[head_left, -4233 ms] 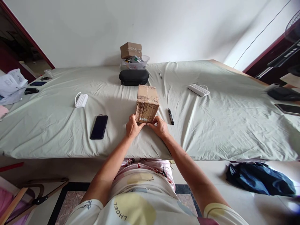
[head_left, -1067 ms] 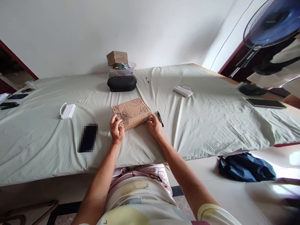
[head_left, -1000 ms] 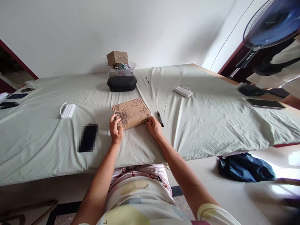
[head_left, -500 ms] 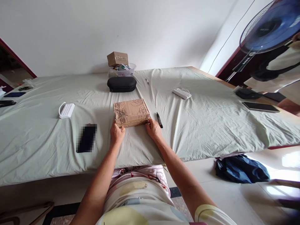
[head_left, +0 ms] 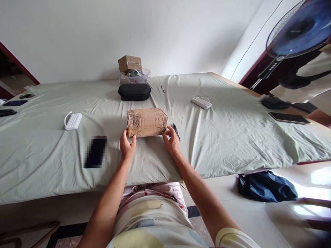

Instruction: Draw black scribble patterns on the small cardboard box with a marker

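A brown cardboard box [head_left: 147,123] with dark scribbled loops lies in front of me, its near side facing me. My left hand [head_left: 127,143] grips its lower left corner, thumb at the front and fingers along the side. At the lower right corner, my right hand [head_left: 171,139] holds it the same way; some fingertips are hidden by the box. Just right of that hand lies a black marker [head_left: 176,131].
A green cloth covers the table [head_left: 219,137]. Beyond the box sit a black zip case [head_left: 134,92] and a plastic basket [head_left: 144,75] bearing another carton [head_left: 129,63]. White folded masks [head_left: 73,121] lie on both sides; a dark pixelated object [head_left: 95,152] lies left. A fan [head_left: 297,31] and a person stand right.
Between my hands the box has tipped away from me, showing more of its near side and less of its top. It has also shifted slightly right.
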The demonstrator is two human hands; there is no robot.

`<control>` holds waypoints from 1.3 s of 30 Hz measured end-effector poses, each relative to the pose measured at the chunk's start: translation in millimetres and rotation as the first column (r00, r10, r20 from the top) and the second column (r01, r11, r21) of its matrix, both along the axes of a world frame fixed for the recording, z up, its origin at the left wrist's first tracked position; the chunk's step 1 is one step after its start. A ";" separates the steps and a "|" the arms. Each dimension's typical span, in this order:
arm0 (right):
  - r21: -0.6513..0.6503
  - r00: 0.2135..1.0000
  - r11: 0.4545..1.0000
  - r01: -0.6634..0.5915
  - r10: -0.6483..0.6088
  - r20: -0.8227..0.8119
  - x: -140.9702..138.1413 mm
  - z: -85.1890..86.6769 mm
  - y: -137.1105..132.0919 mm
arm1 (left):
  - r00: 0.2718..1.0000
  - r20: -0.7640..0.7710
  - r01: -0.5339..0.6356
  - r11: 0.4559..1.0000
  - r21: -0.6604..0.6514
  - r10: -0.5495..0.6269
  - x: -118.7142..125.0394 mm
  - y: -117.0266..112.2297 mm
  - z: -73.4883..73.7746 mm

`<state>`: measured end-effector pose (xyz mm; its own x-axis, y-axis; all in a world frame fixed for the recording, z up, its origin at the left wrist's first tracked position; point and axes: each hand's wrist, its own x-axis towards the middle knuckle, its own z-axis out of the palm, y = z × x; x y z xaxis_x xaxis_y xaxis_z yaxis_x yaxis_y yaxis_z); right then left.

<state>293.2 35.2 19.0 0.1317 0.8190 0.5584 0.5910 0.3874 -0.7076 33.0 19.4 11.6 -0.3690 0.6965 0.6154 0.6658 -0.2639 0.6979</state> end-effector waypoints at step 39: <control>-0.262 0.986 0.965 -0.018 0.062 0.158 -0.2 3.6 -1.8 | 0.999 0.038 0.019 0.991 -0.136 -0.014 -2.8 2.0 3.7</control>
<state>293.1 33.4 22.6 0.0208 0.9410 0.3377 0.6945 0.2294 -0.6819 30.2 21.4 15.3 -0.3775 0.7790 0.5007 0.6349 -0.1759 0.7523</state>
